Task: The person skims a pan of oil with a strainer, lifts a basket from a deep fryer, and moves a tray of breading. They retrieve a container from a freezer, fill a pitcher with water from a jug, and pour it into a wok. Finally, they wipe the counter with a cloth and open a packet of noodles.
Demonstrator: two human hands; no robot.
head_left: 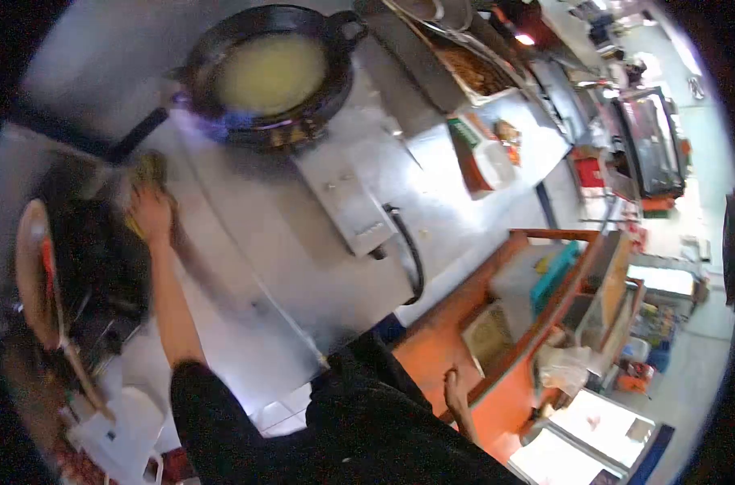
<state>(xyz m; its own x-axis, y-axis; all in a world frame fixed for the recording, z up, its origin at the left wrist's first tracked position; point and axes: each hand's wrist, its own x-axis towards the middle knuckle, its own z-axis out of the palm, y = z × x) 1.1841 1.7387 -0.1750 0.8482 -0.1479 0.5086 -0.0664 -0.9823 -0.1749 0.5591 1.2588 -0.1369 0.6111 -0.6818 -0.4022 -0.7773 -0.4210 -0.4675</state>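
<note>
My left hand presses a yellowish-green cloth against the steel counter, its fingers closed over it. The cloth is blurred, and part of it is under the hand. Just beyond it a black wok holds pale yellow liquid and sits over a burner with a bluish flame. Low at my other side, my right hand hangs beside an orange cabinet. Its fingers are small and smeared, so I cannot make out their pose or any contact with the cabinet.
A burner's control box with a black hose stands on the counter. A pan lid or large pan leans at far left. A white container lies near the counter's far end. Trays of food stand beyond the wok.
</note>
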